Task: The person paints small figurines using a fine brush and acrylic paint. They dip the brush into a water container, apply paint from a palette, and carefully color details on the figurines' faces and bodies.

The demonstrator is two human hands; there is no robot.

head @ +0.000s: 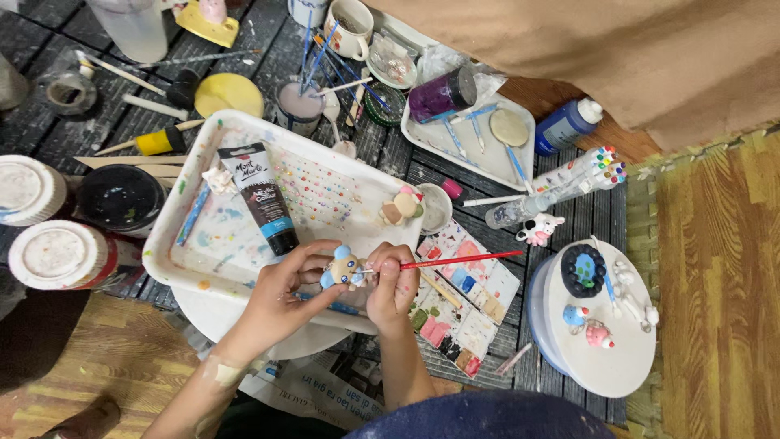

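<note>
My left hand (pixel 284 293) grips a small light-blue figurine (pixel 343 268) over the near edge of a paint-spattered white tray (pixel 187 187). My right hand (pixel 392 284) pinches a thin red-handled paintbrush (pixel 463 260), its tip touching the figurine and its handle pointing right. A black tube of paint (pixel 262 197) lies in the tray. A small tan and pink figurine (pixel 401 206) stands at the tray's right side.
A paint palette (pixel 459 301) lies right of my hands. A round white stand (pixel 605 358) carries several small figurines. A marker bundle (pixel 581 172), blue bottle (pixel 566 123), brush cup (pixel 299 104), purple jar (pixel 441 93), paint tubs (pixel 53 256) and another white tray (pixel 487 158) crowd the table.
</note>
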